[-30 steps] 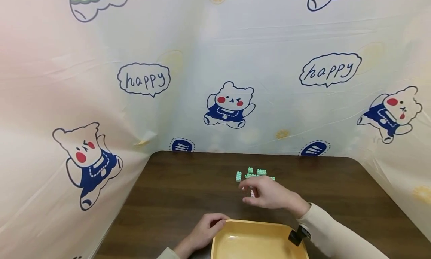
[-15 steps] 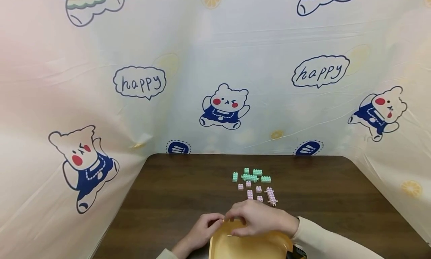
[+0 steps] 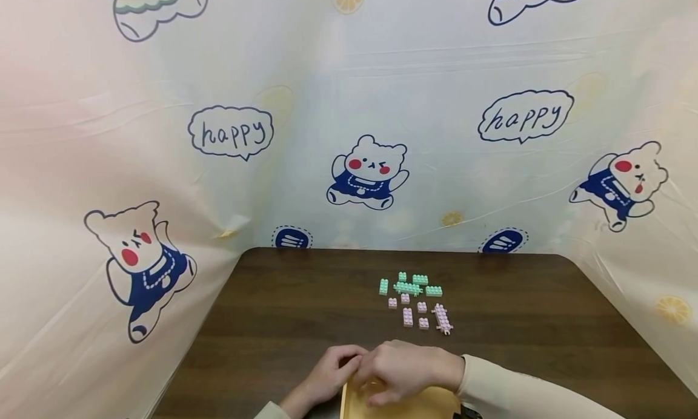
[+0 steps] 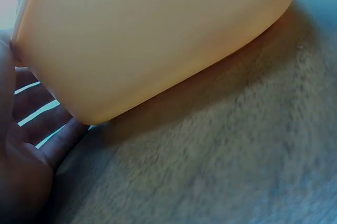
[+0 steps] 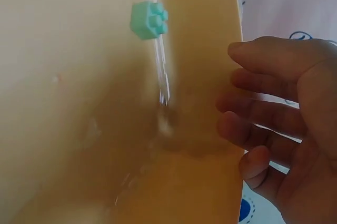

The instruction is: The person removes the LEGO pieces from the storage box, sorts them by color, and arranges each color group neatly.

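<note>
My left hand (image 3: 334,373) grips the far left corner of a yellow plastic tray (image 3: 431,404). The left wrist view shows its thumb at the rim and the fingers along the outer wall (image 4: 158,39). My right hand (image 3: 403,367) hangs over the same corner, inside the rim, and hides part of the tray in the head view. Its fingers are loosely bent with nothing between them in the right wrist view. A small mint-green toy brick (image 5: 147,20) is inside the tray, apart from those fingers; the head view does not show it.
Beyond the tray, several mint-green bricks (image 3: 433,291) lie on the dark wooden table (image 3: 262,322), around a green wheel base (image 3: 408,288). Nearer are several pink bricks (image 3: 408,317) and a pink wheel base (image 3: 442,320). A printed curtain (image 3: 305,183) encloses the table.
My right hand has come back from the bricks to the tray, moving left and down to its far left corner. My left hand has stayed at the tray.
</note>
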A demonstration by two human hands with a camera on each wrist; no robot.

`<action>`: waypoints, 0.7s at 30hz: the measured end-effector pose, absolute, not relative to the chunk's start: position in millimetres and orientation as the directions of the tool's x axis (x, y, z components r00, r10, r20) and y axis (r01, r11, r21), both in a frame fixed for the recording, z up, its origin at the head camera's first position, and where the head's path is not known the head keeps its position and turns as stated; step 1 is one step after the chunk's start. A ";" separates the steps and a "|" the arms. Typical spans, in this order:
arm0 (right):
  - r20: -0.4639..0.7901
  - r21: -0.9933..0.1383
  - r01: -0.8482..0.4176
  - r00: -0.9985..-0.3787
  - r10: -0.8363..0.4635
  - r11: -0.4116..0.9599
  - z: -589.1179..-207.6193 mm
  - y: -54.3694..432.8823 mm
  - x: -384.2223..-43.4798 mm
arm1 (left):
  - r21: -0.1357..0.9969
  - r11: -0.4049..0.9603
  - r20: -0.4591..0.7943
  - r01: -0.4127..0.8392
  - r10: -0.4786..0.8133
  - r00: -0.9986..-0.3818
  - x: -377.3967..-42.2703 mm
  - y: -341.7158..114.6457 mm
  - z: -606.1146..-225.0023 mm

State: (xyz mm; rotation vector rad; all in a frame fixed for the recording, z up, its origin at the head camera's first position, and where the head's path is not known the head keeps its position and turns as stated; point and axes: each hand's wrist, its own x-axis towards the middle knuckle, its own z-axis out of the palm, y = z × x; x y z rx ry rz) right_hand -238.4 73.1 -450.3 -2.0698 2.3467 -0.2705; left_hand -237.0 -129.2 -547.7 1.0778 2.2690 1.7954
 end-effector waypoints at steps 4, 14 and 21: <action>0.088 -0.095 -0.990 -0.109 -0.990 0.100 -453.1 70.4 -234.0 | 0.871 0.075 0.373 0.485 0.543 -0.753 -236.2 -128.5 -548.8; 0.092 -0.082 -0.997 -0.007 -0.996 0.000 -466.1 65.4 -223.9 | 0.901 0.099 0.307 0.422 0.542 -0.782 -237.2 -128.4 -547.3; 0.074 -0.155 -0.987 0.021 -0.997 -0.032 -471.1 63.5 -220.7 | 0.909 0.114 0.283 0.402 0.542 -0.791 -234.7 -128.3 -544.6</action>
